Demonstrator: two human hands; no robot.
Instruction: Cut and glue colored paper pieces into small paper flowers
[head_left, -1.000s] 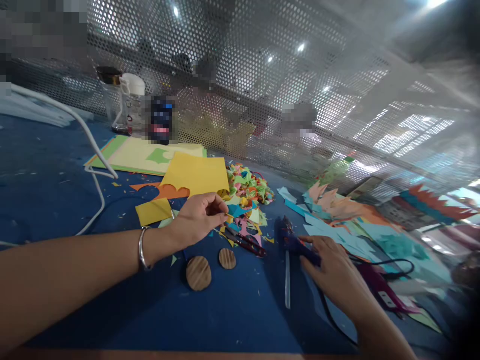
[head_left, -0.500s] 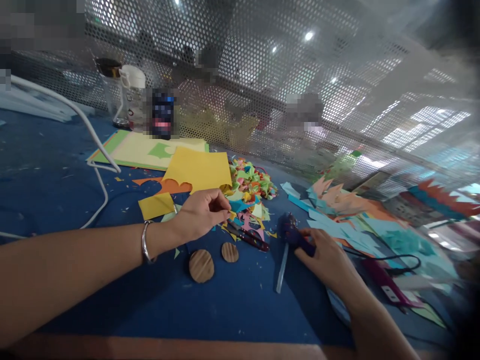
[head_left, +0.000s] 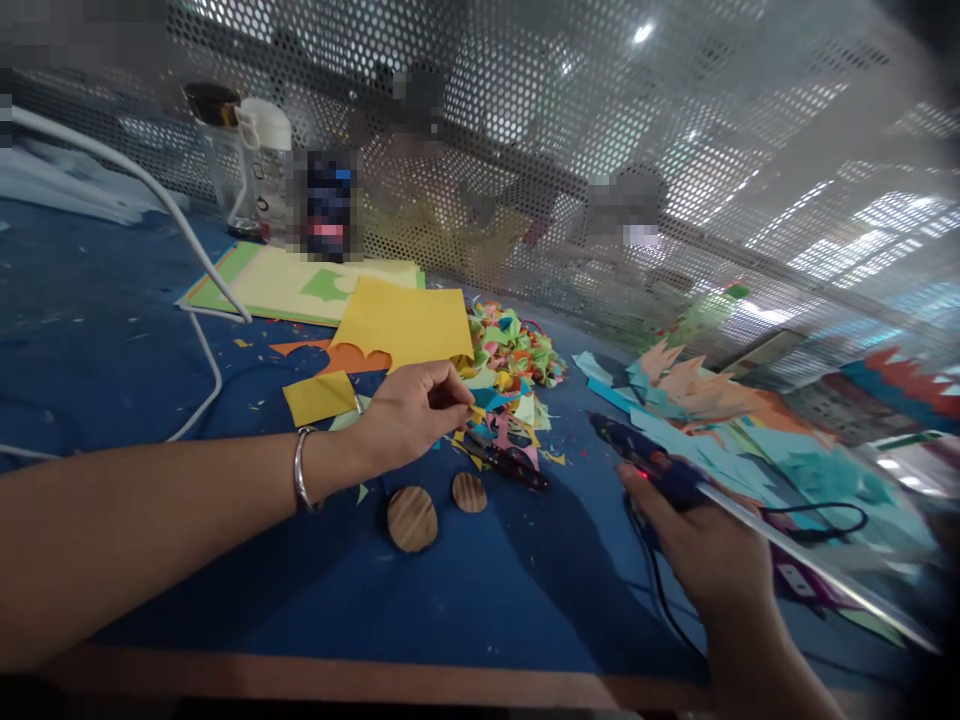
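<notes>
My right hand (head_left: 720, 560) is wrapped round a dark blue hot glue gun (head_left: 664, 468), whose tip points to the far left. A long clear glue stick (head_left: 817, 555) juts from its back end, and a small red light glows on its body. Between thumb and forefinger, my left hand (head_left: 409, 415) pinches a small yellow paper piece (head_left: 477, 412), mostly hidden by the fingers. Just right of that hand lie dark-handled scissors (head_left: 514, 466). Nearer me, a larger wooden disc (head_left: 412, 520) and a smaller wooden disc (head_left: 469, 493) rest on the blue table.
Colourful paper scraps (head_left: 517, 345) are heaped behind the scissors. Yellow paper (head_left: 405, 320) and a paper stack (head_left: 277, 285) lie at the back left, near a bottle (head_left: 266, 160). A white cable (head_left: 169, 205) arches at left. Blue paper pieces (head_left: 697, 450) spread rightward; a black cord (head_left: 660, 590) trails below the glue gun.
My right hand has lifted the glue gun off the table and swung it round, so the glue stick now points back to the right. My left hand keeps its pinch. The view has shifted slightly.
</notes>
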